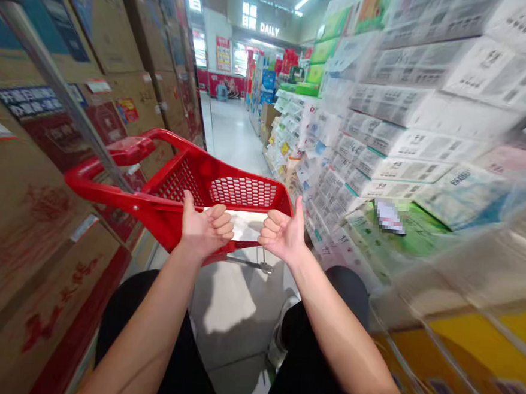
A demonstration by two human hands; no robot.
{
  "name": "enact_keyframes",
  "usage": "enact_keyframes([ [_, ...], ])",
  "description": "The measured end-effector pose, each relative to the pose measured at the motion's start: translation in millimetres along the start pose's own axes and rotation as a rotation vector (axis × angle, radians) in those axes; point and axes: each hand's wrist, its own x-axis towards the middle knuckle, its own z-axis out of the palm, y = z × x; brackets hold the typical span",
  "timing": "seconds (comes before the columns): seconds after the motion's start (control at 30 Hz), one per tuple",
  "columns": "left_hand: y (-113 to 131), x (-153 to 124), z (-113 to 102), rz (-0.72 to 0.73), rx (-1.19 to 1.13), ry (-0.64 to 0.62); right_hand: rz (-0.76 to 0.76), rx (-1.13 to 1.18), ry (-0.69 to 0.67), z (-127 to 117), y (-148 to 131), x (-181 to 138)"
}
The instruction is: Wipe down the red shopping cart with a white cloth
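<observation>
Both arms reach forward over my lap. My left hand (205, 226) is curled into a fist with its thumb pointing up, and no object shows in it. In the same pose, my right hand (283, 231) has closed fingers and a raised thumb, with nothing visible inside. Just beyond them stands a red plastic shopping cart (245, 191) with a perforated wall and a handle at the left. The hands overlap its near side in the picture; whether they touch it I cannot tell.
Stacked cardboard boxes (53, 230) line the left, behind a metal pole (63, 87). White packages (384, 133) are piled high on the right, with a blurred-out card (388, 216) on a green pack (427, 229). A tiled aisle (229, 128) leads to a blue stool (222, 92).
</observation>
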Motion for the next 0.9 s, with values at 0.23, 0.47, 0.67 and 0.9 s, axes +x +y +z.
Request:
enact_keyframes([
  [0.23, -3, -5, -16, 0.608, 1.14, 0.678, -0.36, -1.022, 0.294, -5, 17, 13],
  [0.47, -15, 7, -62, 0.595, 1.736, 0.645, -0.472, -1.795, 0.166, -39, 56, 24],
  [0.67, -31, 7, -69, 0.601, 1.864, 0.595, -0.469, -1.903, 0.244, -54, 77, 25],
  [0.9, -32, 5, -68, 0.594, 1.902, 0.606, -0.453, -1.959, 0.279, -49, 78, 20],
])
